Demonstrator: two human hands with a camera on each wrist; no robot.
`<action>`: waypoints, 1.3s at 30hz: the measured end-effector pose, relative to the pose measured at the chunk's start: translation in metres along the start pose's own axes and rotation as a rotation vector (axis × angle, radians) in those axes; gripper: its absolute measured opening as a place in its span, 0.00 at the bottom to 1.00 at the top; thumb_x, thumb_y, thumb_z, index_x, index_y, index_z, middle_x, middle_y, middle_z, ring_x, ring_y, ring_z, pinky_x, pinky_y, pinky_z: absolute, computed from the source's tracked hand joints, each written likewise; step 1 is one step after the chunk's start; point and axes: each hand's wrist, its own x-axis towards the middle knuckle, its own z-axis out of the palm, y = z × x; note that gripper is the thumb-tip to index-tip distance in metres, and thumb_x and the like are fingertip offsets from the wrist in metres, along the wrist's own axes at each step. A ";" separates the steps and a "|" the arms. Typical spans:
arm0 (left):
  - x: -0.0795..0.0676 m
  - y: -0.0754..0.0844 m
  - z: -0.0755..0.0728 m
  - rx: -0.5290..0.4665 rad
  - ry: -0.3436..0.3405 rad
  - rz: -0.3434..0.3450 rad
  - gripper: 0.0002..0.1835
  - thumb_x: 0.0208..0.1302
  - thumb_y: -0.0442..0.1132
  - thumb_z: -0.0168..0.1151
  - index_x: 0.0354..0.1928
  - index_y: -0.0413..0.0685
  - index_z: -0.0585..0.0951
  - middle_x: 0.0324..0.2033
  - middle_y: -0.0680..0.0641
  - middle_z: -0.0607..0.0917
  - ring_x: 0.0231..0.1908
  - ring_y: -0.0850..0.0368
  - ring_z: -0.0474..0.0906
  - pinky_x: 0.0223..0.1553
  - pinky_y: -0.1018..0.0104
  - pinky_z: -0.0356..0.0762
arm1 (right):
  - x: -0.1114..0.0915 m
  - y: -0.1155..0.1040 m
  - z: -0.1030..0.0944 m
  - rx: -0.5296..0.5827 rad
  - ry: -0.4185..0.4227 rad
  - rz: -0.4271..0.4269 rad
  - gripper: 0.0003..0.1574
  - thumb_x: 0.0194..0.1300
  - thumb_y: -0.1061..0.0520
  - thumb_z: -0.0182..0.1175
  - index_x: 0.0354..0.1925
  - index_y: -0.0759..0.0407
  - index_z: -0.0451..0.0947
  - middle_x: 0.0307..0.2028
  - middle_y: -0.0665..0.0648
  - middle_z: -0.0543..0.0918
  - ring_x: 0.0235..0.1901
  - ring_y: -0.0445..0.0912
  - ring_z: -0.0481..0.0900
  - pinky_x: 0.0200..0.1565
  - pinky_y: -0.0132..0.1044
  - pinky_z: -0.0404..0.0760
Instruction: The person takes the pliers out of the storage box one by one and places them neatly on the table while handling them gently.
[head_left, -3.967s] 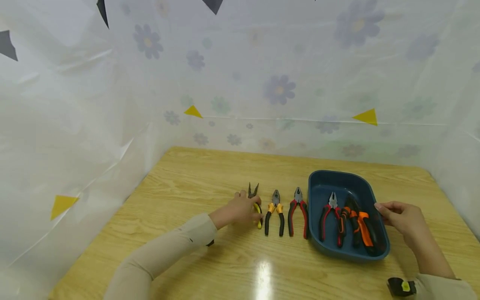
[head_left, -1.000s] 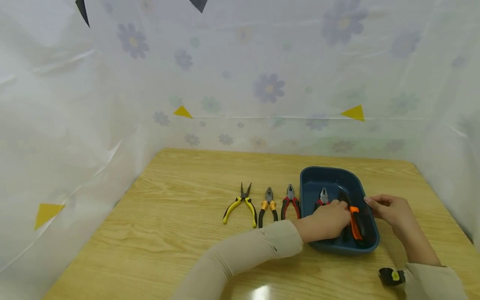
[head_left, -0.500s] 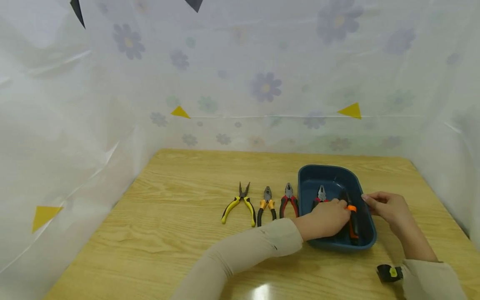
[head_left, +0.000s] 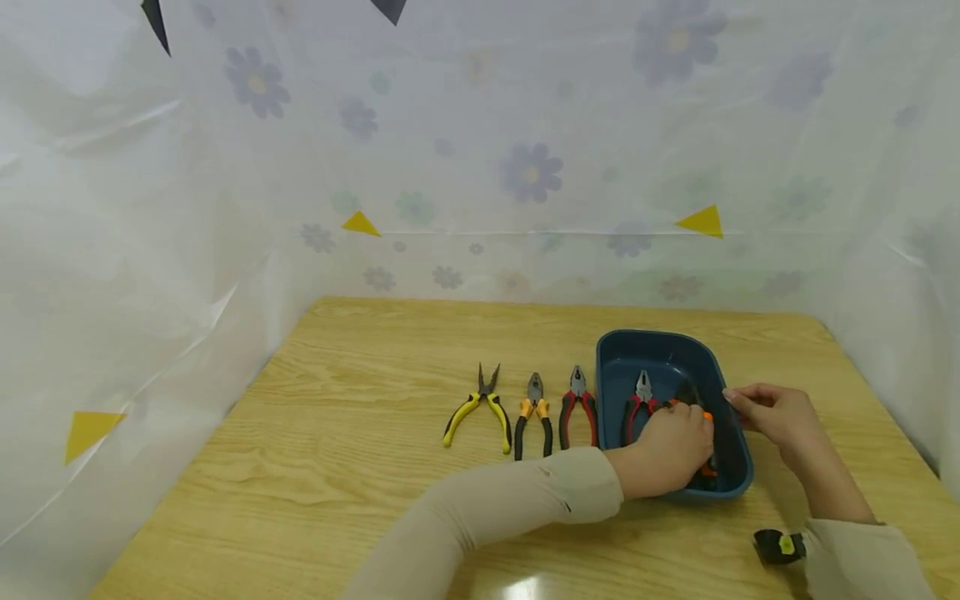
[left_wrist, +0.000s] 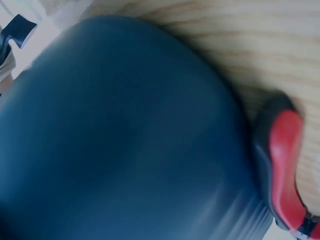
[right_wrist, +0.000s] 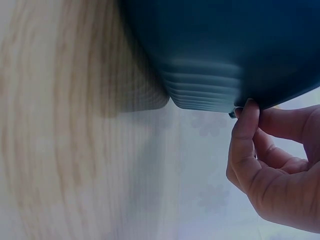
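My left hand (head_left: 672,450) is inside the blue plastic bin (head_left: 611,340), curled over orange-and-black pliers (head_left: 708,472); the fingertips and most of these tools are hidden beneath it. Thumb and fingers of my right hand (head_left: 780,421) pinch the bin's right rim, seen closer in the right wrist view, where that hand (right_wrist: 272,165) meets the rim. Red-and-black pliers (head_left: 643,387) lie in the bin left of my left hand. The left wrist view shows mainly the bin's outer wall (left_wrist: 125,125) and a red-and-black handle (left_wrist: 285,165) beside it.
Left of the bin, three pliers lie in a row on the wooden table (head_left: 360,383): yellow-handled long-nose pliers (head_left: 487,400), yellow-and-black pliers (head_left: 535,408) and red-and-black pliers (head_left: 577,400). A white flowered sheet (head_left: 450,167) hangs behind and at the sides.
My left hand left the yellow long-nose pliers, which now lie spread on the table, and reached into the bin. Lately it shifted right over the orange-and-black pliers. My right hand stays on the rim.
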 end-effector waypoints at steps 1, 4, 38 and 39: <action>0.001 0.001 0.000 -0.011 -0.016 -0.020 0.18 0.73 0.57 0.44 0.59 0.65 0.71 0.45 0.59 0.71 0.41 0.67 0.68 0.36 0.79 0.72 | 0.000 0.000 0.000 0.003 0.001 -0.002 0.30 0.72 0.53 0.53 0.49 0.86 0.70 0.30 0.46 0.80 0.26 0.32 0.78 0.32 0.33 0.82; 0.003 0.003 0.000 -0.074 -0.077 -0.080 0.21 0.70 0.61 0.46 0.59 0.65 0.72 0.47 0.58 0.71 0.43 0.63 0.66 0.38 0.77 0.72 | -0.002 0.002 0.001 0.007 0.005 -0.005 0.30 0.72 0.54 0.53 0.49 0.86 0.70 0.30 0.46 0.81 0.26 0.32 0.79 0.32 0.33 0.82; 0.019 -0.034 0.018 -0.705 -0.176 -0.304 0.22 0.50 0.69 0.65 0.26 0.60 0.80 0.34 0.53 0.79 0.29 0.60 0.74 0.24 0.67 0.72 | 0.002 0.001 0.002 -0.008 -0.002 0.065 0.32 0.73 0.52 0.51 0.51 0.87 0.69 0.28 0.49 0.80 0.25 0.35 0.79 0.32 0.34 0.82; 0.018 -0.036 0.018 -0.723 -0.173 -0.300 0.22 0.51 0.68 0.65 0.26 0.59 0.80 0.30 0.53 0.78 0.25 0.60 0.73 0.21 0.67 0.71 | 0.002 0.001 0.002 -0.008 -0.004 0.067 0.32 0.73 0.52 0.50 0.51 0.86 0.69 0.28 0.49 0.80 0.25 0.35 0.78 0.32 0.33 0.82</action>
